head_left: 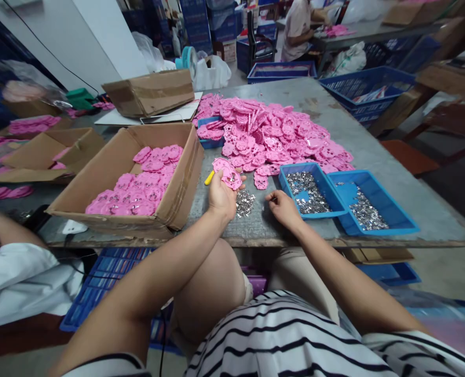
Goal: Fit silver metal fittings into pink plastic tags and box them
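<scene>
My left hand (222, 197) holds a pink plastic piece (229, 173) with small metal parts on it, above the table beside a yellow-handled item (209, 178). Just under that hand lies a small heap of metal parts (245, 203). My right hand (283, 207) hovers at the tabletop to the heap's right, fingers curled together; whatever they pinch, if anything, is too small to make out. Near it stand two blue trays (336, 210) (407, 228) of metal parts. A large pile of pink pieces (272, 128) spreads behind both hands.
An open cardboard box (185, 183) with rows of pink pieces stands at the left. Behind it are another carton (150, 94) and a small blue bin (209, 142). A co-worker's arm (8, 228) is at far left; another person (297, 29) sits at the back.
</scene>
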### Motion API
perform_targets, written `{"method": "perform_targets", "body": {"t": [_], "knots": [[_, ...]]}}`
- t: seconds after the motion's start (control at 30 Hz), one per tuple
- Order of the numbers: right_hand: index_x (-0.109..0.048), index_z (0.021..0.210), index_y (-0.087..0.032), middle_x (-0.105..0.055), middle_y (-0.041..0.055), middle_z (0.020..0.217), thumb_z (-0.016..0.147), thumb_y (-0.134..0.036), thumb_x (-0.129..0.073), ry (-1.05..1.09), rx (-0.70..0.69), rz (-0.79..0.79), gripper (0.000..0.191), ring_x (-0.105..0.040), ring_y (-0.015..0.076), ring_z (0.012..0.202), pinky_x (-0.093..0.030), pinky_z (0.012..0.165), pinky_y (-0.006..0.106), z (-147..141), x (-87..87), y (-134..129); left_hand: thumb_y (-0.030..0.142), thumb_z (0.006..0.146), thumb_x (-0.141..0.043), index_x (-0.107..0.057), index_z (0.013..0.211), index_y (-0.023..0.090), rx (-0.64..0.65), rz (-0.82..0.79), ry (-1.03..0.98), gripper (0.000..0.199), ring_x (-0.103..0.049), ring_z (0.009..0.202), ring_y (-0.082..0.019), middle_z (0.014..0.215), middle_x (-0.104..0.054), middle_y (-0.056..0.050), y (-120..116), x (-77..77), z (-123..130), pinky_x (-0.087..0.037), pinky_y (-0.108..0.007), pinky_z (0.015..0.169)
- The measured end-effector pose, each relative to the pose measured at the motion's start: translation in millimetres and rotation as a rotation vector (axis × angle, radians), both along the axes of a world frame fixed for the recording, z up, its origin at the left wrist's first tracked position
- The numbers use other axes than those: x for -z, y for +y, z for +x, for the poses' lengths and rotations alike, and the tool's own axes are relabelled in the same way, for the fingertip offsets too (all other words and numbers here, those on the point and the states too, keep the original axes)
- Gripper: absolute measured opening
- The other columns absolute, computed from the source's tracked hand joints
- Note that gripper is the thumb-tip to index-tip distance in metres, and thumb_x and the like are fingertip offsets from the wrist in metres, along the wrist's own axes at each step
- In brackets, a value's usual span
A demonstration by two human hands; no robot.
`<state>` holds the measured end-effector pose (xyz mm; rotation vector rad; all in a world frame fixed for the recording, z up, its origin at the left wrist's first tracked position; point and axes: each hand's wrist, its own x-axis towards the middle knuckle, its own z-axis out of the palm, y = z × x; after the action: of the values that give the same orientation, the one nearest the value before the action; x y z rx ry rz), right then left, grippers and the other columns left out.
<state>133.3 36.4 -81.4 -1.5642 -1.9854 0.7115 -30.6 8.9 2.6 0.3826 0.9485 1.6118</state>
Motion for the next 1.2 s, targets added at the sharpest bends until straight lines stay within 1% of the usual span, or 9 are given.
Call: {"method": "perform_targets", "body": {"t": [0.27,0.4,0.47,0.57,0.67,0.73,0.93,1.03,1.2], "knots": [[-0.065,0.085,-0.017,-0.064,0.0136,0.098,0.082,-0.014,-0.055,-0.290,-0.091,-0.051,0.011,-0.061,0.0228,0.089,-0.044,0.078,0.031,-5,-8.8,-9,0.034,0.087,-0.038,-0.057,0.088,0.017,0.016,-0.017,0.012,0.026,-0.062,0.065,-0.013,0.081,-0.066,-0.005,0,0.5,2,-0.043,-0.023,0.057],[-0.062,0.074,-0.018,-0.064,0.0121,0.091,0.077,-0.010,-0.059,-0.309,-0.109,-0.017,0.009,-0.061,0.0218,0.085,-0.043,0.073,0.030,-10,-6.9,-8,0.030,0.090,-0.033,-0.055,0.087,0.015,0.018,-0.026,0.008,0.027,-0.062,0.062,-0.011,0.079,-0.065,-0.004,0,-0.9,4,-0.043,-0.021,0.054],[-0.057,0.065,-0.020,-0.064,0.0072,0.079,0.073,-0.009,-0.062,-0.160,-0.085,-0.059,0.015,-0.060,0.0190,0.076,-0.043,0.069,0.030,-10,-6.3,-5,0.028,0.087,-0.038,-0.053,0.089,0.016,0.017,-0.039,0.037,0.020,-0.061,0.060,-0.010,0.077,-0.065,-0.002,0,0.1,6,-0.043,-0.020,0.052],[-0.052,0.060,-0.021,-0.059,-0.0002,0.060,0.071,-0.018,-0.067,0.331,-0.028,-0.249,0.019,-0.055,0.0144,0.058,-0.044,0.059,0.029,-11,-11.2,-3,0.019,0.074,-0.053,-0.051,0.094,0.017,0.038,-0.086,0.175,0.019,-0.060,0.056,-0.009,0.074,-0.065,0.001,0,4.1,9,-0.042,-0.018,0.049],[-0.056,0.063,-0.021,-0.062,-0.0013,0.058,0.061,-0.035,-0.079,0.805,-0.036,-0.396,0.027,-0.056,0.0128,0.053,-0.046,0.053,0.028,-12,-24.4,-3,0.010,0.063,-0.057,-0.050,0.094,0.017,0.094,-0.162,0.303,0.032,-0.058,0.052,-0.009,0.072,-0.064,0.002,0,8.4,10,-0.039,-0.018,0.045],[-0.059,0.062,-0.020,-0.064,-0.0008,0.059,0.050,-0.040,-0.086,0.952,-0.053,-0.409,0.035,-0.057,0.0118,0.052,-0.047,0.052,0.027,-13,-35.4,-4,0.008,0.061,-0.057,-0.050,0.092,0.017,0.123,-0.179,0.343,0.033,-0.058,0.050,-0.009,0.072,-0.064,0.001,-2,9.6,10,-0.038,-0.018,0.044],[-0.064,0.062,-0.020,-0.064,-0.0023,0.058,0.042,-0.036,-0.090,1.044,-0.028,-0.378,0.037,-0.054,0.0085,0.047,-0.044,0.046,0.024,-11,-53.7,-2,0.010,0.057,-0.062,-0.049,0.089,0.017,0.212,-0.122,0.411,0.035,-0.058,0.047,-0.009,0.069,-0.065,0.001,-6,6.1,11,-0.035,-0.018,0.039],[-0.068,0.068,-0.020,-0.064,-0.0025,0.062,0.048,-0.036,-0.086,1.040,-0.046,-0.337,0.032,-0.054,0.0081,0.048,-0.044,0.047,0.024,-9,-53.0,0,0.010,0.057,-0.064,-0.049,0.087,0.016,0.241,-0.113,0.425,0.034,-0.057,0.046,-0.010,0.068,-0.065,0.000,-7,4.7,12,-0.034,-0.018,0.038],[-0.063,0.065,-0.020,-0.060,-0.0033,0.059,0.062,-0.034,-0.077,0.957,-0.136,-0.284,0.020,-0.054,0.0091,0.049,-0.046,0.050,0.026,-8,-51.6,1,0.011,0.059,-0.063,-0.050,0.087,0.016,0.258,-0.114,0.428,0.032,-0.058,0.046,-0.010,0.071,-0.067,-0.001,-7,5.8,13,-0.034,-0.018,0.037]]}}
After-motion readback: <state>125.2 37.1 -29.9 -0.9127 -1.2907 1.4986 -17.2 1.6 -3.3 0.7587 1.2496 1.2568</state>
